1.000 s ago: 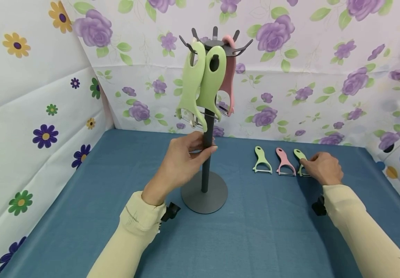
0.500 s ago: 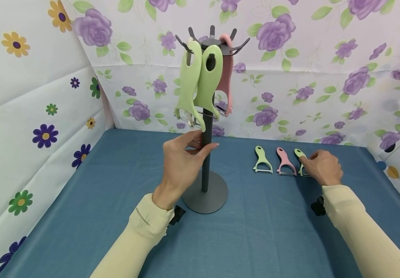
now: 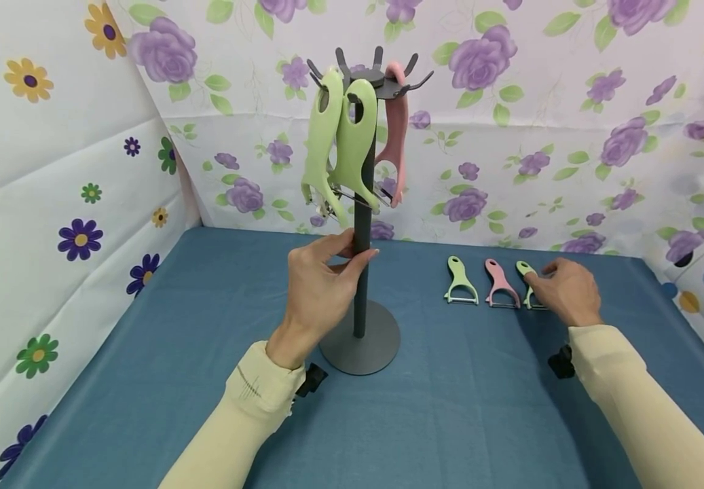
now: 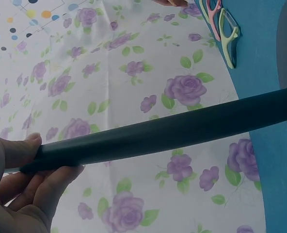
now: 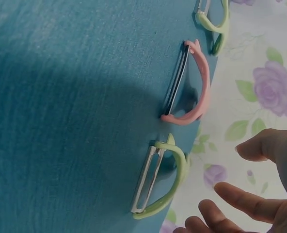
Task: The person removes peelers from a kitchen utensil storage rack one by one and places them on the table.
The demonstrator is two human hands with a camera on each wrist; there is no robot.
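A person's left hand [image 3: 321, 282] gripped the dark pole of a peeler stand [image 3: 359, 272], thumb and fingers curled round it about halfway up. The stand's round base [image 3: 360, 346] sat near the middle of the blue tabletop [image 3: 461, 407]. Two green peelers [image 3: 342, 146] and one pink peeler [image 3: 393, 136] hung from hooks at the top, their blades close together.

Toward the tabletop's far right edge, three peelers lay in a row: a green one [image 3: 461, 280], a pink one [image 3: 501, 284] and a second green one [image 3: 529, 285]. The right hand [image 3: 562, 291] hovered over that last green peeler [image 5: 160, 179]. In the right wrist view the fingers were loosely spread and held nothing; whether a fingertip touched the handle was hard to tell.

The likely risks: the tall stand was top-heavy on one side, so a loosened or twisting grip on the pole could have tipped it or swung the hung peelers off their hooks. A careless pinch on the flat peeler could have met its blade or nudged the pink neighbour.
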